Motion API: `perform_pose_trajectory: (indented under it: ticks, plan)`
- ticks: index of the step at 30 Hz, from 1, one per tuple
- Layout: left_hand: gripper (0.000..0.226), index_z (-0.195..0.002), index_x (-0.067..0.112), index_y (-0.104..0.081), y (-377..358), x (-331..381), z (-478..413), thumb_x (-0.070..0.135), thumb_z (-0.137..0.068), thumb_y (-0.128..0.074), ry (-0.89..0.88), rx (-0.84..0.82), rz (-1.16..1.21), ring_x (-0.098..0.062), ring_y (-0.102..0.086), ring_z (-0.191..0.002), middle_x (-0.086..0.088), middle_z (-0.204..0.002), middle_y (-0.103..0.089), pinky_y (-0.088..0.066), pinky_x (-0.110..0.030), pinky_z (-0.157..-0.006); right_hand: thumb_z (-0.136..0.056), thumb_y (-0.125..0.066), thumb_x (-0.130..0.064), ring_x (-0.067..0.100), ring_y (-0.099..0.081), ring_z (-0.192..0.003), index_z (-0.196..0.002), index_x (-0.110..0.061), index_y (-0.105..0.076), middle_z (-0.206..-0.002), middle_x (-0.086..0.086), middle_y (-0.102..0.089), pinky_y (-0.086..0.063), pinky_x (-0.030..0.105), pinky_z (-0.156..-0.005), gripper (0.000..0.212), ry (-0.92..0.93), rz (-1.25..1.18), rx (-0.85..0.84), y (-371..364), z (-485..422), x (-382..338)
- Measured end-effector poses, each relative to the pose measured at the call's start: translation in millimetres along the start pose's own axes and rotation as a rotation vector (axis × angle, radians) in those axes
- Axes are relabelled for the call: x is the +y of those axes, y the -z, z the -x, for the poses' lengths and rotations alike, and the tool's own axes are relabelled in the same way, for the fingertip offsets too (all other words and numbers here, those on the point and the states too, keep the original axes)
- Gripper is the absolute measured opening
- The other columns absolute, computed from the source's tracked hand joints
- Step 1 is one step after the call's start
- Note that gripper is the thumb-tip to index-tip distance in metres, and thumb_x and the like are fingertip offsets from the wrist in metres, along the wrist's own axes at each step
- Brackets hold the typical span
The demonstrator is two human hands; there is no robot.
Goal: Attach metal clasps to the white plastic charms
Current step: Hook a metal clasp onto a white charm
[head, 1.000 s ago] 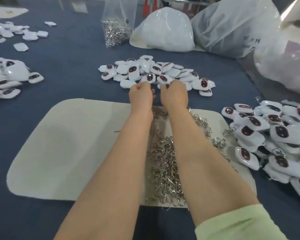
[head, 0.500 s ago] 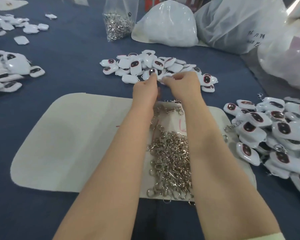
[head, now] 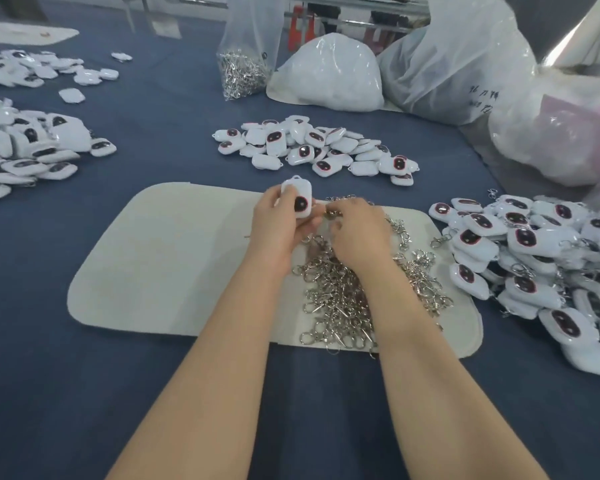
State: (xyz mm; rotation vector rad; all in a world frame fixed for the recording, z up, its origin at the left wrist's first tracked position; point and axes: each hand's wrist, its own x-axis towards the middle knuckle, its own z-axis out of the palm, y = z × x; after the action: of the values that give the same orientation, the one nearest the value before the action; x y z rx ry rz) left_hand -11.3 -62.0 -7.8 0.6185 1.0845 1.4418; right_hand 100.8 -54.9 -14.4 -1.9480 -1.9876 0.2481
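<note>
White plastic charm (head: 297, 201) stands upright, loop end up, pinched in my left hand (head: 278, 230) over the far edge of the cream mat (head: 170, 258). My right hand (head: 357, 233) curls just beside it, pinching a metal clasp (head: 332, 213) (blurred, so that's my judgement) above the clasp pile (head: 340, 299) on the mat. I'm pairing the two. Next, the clasp must open and thread the charm's loop.

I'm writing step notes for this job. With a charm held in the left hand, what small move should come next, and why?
Probably bring the clasp to the small loop at the far end of the charm. The left hand holds the charm with nothing hooked on its loop, and the right hand, over the clasp pile, seems to pinch one clasp beside it.
</note>
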Motion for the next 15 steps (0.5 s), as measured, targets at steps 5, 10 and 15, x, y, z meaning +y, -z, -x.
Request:
perform_pose_trajectory:
  ticks: [5,10,15]
  plan:
    - [0.01,-0.097,0.015,-0.056,-1.9,-6.8,-9.5,0.011,-0.097,-0.047,-0.106,-0.075,-0.167,-0.011,-0.066,-0.064,-0.005,-0.088,-0.066,-0.057,-0.021,-0.061,-0.094,-0.051,-0.026,0.031,-0.043,-0.119,-0.113,-0.023,-0.061,-0.125,0.005,-0.055,-0.037,0.044,-0.099,0.022,-0.04,0.019,0.074,-5.3,-6.9,-0.1]
    - [0.018,-0.112,0.009,-0.046,-1.3,-8.9,-9.3,0.009,-0.095,-0.051,-0.126,-0.053,-0.133,-0.012,-0.068,-0.062,-0.006,-0.087,-0.066,-0.056,-0.021,-0.058,-0.096,-0.048,-0.021,0.021,-0.055,-0.104,-0.102,-0.02,-0.06,-0.103,-0.002,-0.063,-0.041,0.04,-0.096,0.014,-0.084,-0.275,0.18,-1.8,-8.0,-0.3]
    - [0.032,-0.123,0.027,-0.048,-0.1,-13.4,-8.5,0.012,-0.095,-0.05,-0.341,0.005,-0.408,-0.017,-0.07,-0.08,-0.003,-0.104,-0.061,-0.058,-0.034,-0.073,-0.095,-0.052,-0.015,0.0,-0.062,-0.064,-0.092,-0.017,-0.058,-0.079,-0.007,-0.069,-0.046,0.02,-0.064,0.007,-0.17,-0.981,0.183,7.3,-11.4,-0.9]
